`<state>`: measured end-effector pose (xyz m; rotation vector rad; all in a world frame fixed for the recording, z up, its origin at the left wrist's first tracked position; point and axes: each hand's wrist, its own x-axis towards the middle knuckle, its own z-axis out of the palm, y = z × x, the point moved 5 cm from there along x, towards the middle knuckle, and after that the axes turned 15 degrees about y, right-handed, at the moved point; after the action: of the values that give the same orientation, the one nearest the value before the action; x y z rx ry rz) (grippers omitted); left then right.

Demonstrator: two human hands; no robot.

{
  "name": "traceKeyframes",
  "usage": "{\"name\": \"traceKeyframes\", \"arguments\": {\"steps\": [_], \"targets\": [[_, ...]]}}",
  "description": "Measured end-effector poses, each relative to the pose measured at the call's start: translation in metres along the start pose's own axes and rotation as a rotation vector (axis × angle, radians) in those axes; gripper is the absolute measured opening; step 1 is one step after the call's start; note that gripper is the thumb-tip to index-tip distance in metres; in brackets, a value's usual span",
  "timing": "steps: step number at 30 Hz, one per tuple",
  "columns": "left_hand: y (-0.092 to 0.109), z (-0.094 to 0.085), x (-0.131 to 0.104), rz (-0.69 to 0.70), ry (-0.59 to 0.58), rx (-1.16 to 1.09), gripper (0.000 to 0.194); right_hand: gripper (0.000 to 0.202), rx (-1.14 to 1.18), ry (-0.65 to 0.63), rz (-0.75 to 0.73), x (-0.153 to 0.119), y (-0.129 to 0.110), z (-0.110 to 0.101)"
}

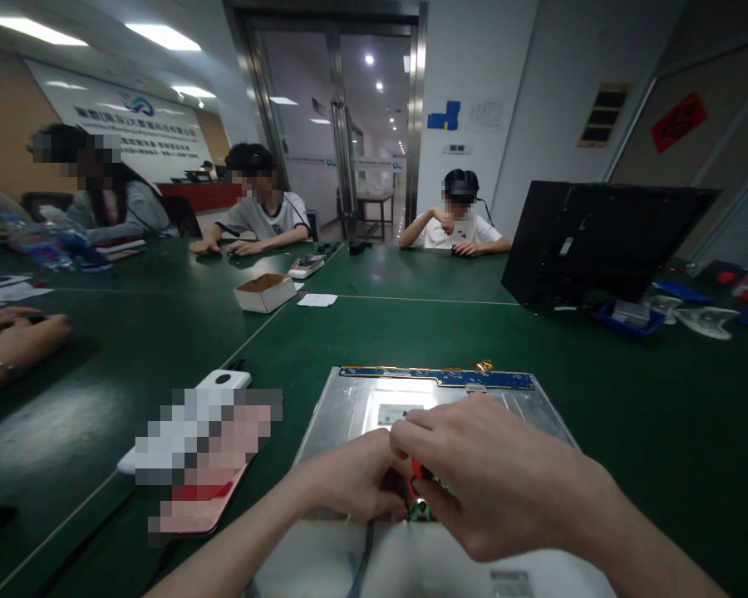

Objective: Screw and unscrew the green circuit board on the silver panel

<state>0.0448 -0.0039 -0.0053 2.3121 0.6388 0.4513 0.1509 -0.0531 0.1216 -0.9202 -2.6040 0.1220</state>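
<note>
A flat display panel with a silvery metal back (342, 415) lies face down on the table before me, a blue circuit strip (405, 379) along its far edge. My right hand (492, 465) is closed round an orange-and-black tool handle (416, 470), mostly hidden by the fingers, over a small green circuit board (420, 508). Close against it, my left hand (355, 477) has its fingers pinched together at the board's left side; whatever they hold is hidden. A dark cable (365, 552) runs from beneath the left fingers toward me.
Left of the panel lie a white device (230, 379) and a pink phone-like slab (249, 432), partly blurred. Beyond stand an open cardboard box (265, 293) and a white card (317, 300). A large black monitor (598, 241) and a blue tray (629, 320) are at right. Several people sit around the table.
</note>
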Motion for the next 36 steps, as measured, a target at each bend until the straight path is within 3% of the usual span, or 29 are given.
{"name": "traceKeyframes", "arguments": {"steps": [5, 10, 18, 21, 24, 31, 36], "targets": [[0.003, -0.002, 0.0, -0.014, -0.001, 0.035, 0.005, 0.004, -0.027, -0.031, 0.028, 0.004, -0.001, 0.002], [0.009, -0.005, 0.002, 0.059, 0.043, 0.055, 0.009, 0.014, -0.049, -0.034, 0.049, 0.005, -0.001, 0.002], [0.005, -0.003, 0.001, -0.041, 0.008, 0.084, 0.011, 0.015, -0.005, -0.046, 0.012, 0.002, -0.002, 0.001], [0.009, -0.006, 0.001, -0.01, 0.02, 0.072, 0.008, 0.005, -0.049, -0.008, 0.026, 0.003, -0.001, 0.003], [0.01, -0.006, 0.002, 0.029, 0.032, 0.063, 0.007, 0.012, -0.097, 0.007, 0.047, 0.003, 0.001, 0.005], [0.001, -0.001, 0.001, -0.026, 0.021, 0.077, 0.007, 0.015, -0.024, -0.035, 0.016, 0.002, -0.002, 0.0], [0.01, -0.006, 0.001, -0.036, 0.024, 0.062, 0.008, 0.008, -0.101, 0.005, -0.008, 0.006, -0.003, 0.004]]}}
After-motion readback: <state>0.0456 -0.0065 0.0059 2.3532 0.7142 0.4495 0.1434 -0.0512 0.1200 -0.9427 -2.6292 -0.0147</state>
